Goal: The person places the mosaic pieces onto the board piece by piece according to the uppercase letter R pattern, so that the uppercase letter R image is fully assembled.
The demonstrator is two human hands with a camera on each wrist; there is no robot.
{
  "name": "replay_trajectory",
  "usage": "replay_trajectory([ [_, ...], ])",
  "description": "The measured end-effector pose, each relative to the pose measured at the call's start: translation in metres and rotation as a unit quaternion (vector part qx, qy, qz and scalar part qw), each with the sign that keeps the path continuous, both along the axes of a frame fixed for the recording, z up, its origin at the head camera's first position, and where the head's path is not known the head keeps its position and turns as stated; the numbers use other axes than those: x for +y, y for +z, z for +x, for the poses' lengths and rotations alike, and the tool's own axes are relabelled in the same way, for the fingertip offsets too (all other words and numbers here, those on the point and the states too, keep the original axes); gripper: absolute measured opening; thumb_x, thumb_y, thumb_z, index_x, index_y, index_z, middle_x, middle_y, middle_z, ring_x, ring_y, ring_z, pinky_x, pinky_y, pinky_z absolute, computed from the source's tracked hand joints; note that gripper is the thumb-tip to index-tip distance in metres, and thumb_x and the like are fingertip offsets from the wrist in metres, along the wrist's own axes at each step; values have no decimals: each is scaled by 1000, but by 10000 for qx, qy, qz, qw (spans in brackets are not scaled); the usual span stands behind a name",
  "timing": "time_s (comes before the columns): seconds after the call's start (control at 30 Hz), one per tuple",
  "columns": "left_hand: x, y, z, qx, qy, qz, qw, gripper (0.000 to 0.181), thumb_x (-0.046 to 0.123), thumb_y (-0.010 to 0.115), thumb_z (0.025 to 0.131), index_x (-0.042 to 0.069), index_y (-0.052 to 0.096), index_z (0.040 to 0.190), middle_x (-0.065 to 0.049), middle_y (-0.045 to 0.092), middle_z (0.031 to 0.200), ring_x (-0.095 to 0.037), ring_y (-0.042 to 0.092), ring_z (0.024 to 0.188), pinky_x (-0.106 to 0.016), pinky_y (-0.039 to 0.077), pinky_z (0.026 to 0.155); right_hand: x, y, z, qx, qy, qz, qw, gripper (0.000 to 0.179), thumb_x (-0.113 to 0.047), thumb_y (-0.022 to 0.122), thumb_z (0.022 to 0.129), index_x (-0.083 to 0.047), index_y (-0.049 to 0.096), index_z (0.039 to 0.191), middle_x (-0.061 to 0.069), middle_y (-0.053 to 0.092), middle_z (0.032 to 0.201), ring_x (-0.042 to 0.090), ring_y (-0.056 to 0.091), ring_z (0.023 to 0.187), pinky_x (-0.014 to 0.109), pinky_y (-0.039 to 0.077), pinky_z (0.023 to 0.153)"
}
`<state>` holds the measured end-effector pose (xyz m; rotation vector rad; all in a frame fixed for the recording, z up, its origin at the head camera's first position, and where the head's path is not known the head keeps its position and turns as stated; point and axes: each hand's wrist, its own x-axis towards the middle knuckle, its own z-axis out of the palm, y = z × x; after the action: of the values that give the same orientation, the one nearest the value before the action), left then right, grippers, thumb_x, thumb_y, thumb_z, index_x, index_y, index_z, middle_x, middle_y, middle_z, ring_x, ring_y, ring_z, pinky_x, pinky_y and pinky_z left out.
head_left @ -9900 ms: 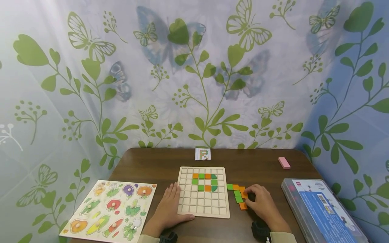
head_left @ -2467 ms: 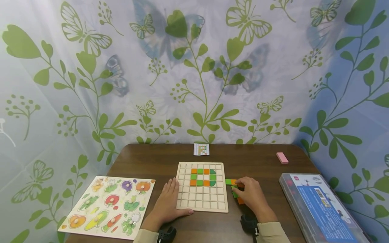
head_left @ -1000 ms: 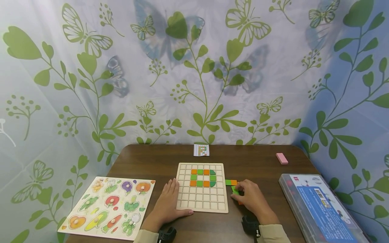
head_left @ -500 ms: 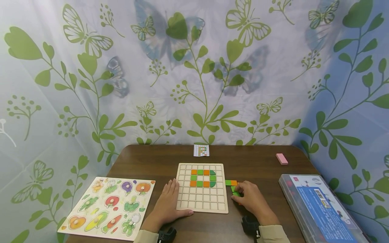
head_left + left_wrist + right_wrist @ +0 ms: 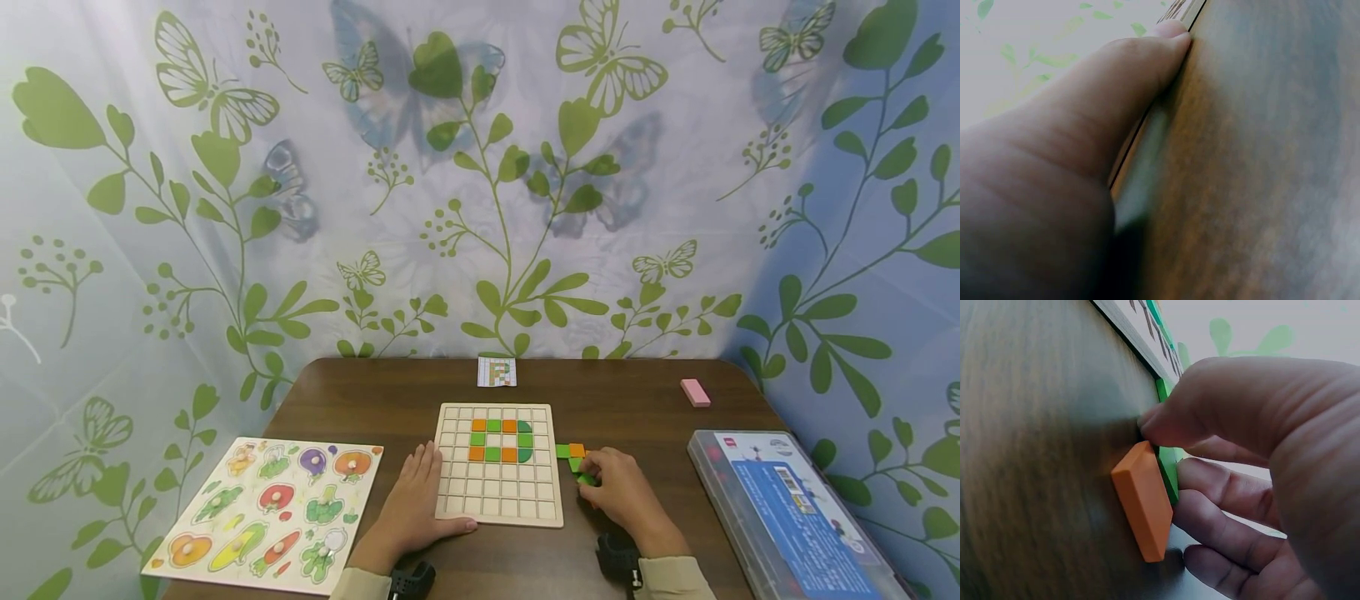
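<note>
A wooden grid board (image 5: pixel 498 506) lies in the middle of the table, with orange and green square tiles and two dark green rounded corner tiles set in a ring. Against the board's left edge rests my left hand (image 5: pixel 414 497), fingers straight, thumb along the near edge. My right hand (image 5: pixel 624 493) is over loose tiles right of the board, its thumb and curled fingers pinching a green square tile (image 5: pixel 1168 475). Beside it in the right wrist view is an orange tile (image 5: pixel 1143 500). Another green tile (image 5: pixel 562 451) and orange tile (image 5: pixel 577 450) lie by the board; the hand hides others.
A small pattern card (image 5: pixel 497 372) lies behind the board. At left is a vegetable peg puzzle (image 5: pixel 240 450). A clear plastic case (image 5: pixel 795 500) with a blue label stands at right, and a pink block (image 5: pixel 695 392) sits behind it.
Since the earliest frame, an orange tile has come into the ring's near left corner. Lately the right hand has shifted slightly right and toward me, nudging loose tiles. The left hand stays put.
</note>
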<state>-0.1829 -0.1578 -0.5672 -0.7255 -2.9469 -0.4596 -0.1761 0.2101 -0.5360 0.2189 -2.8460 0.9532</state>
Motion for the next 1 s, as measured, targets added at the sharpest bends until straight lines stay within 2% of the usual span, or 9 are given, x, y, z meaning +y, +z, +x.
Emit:
replay_trajectory([
  [0.23, 0, 3, 2, -112, 2, 75, 9999, 134, 90, 61, 79, -13, 28, 159, -31, 22, 167, -44, 21, 155, -54, 19, 124, -1, 3, 2, -181, -71, -32, 9998, 19, -1, 86, 76, -9, 75, 89, -1, 61, 87, 15, 64, 79, 36, 59, 69],
  [0.7, 1, 3, 1, -88, 4, 71, 9999, 134, 89, 62, 80, -13, 28, 160, -31, 22, 167, -45, 20, 155, -54, 18, 125, -10, 7, 4, 77, -123, -36, 9999, 17, -2, 85, 78, -7, 76, 91, -1, 62, 89, 15, 62, 81, 40, 59, 74],
  [1.0, 0, 3, 0, -90, 10, 73, 9999, 135, 91, 60, 79, -13, 28, 160, -31, 22, 167, -45, 20, 155, -54, 18, 125, -23, 2, -1, 463, 202, 65, 9987, 16, -3, 86, 82, -11, 76, 92, -4, 62, 92, 14, 65, 84, 39, 59, 73],
])
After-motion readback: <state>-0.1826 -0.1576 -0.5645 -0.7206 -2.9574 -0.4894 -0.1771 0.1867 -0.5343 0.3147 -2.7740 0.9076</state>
